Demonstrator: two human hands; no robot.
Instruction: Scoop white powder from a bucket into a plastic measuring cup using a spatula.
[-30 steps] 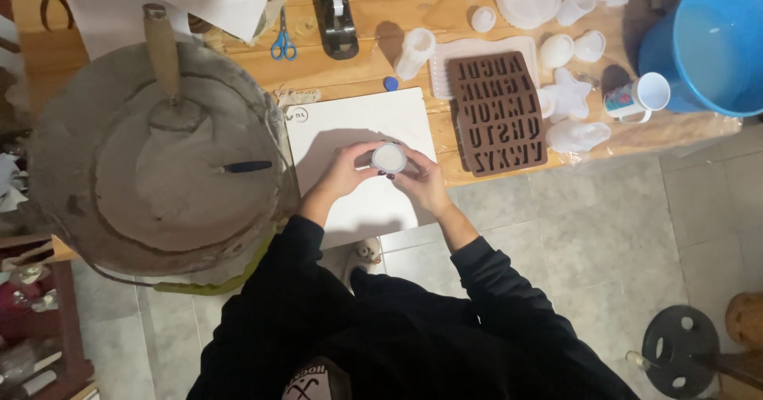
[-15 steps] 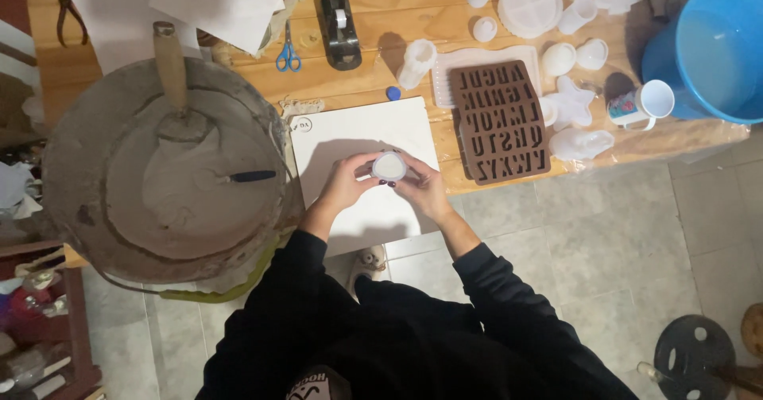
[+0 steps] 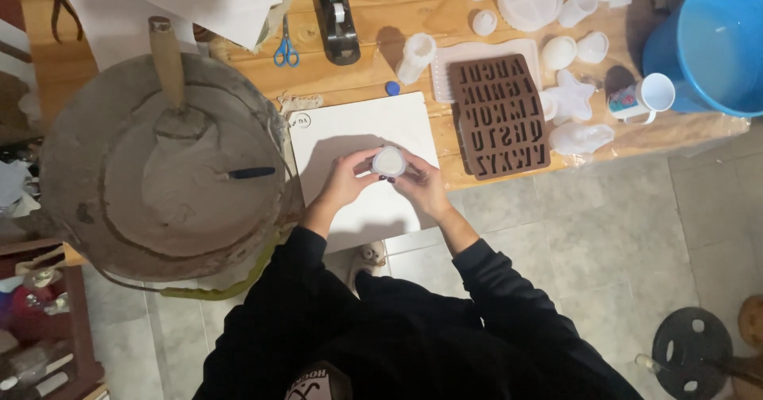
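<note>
Little has shifted since a moment ago: your left hand (image 3: 343, 184) and right hand (image 3: 421, 187) keep the small round white mould (image 3: 389, 161) pinched between their fingertips, over the white rectangular board (image 3: 362, 130) on the wooden counter (image 3: 397, 18). So the grip looks settled. Beside you, the big grey basin (image 3: 159, 169) holds grey paste and a wooden-handled trowel (image 3: 168, 62); the blue plastic bucket (image 3: 707, 42) appears to hold water.

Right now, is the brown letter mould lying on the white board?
No, the brown letter mould lies on the wooden table to the right of the white board, over which both hands hold a small white cup.
</note>
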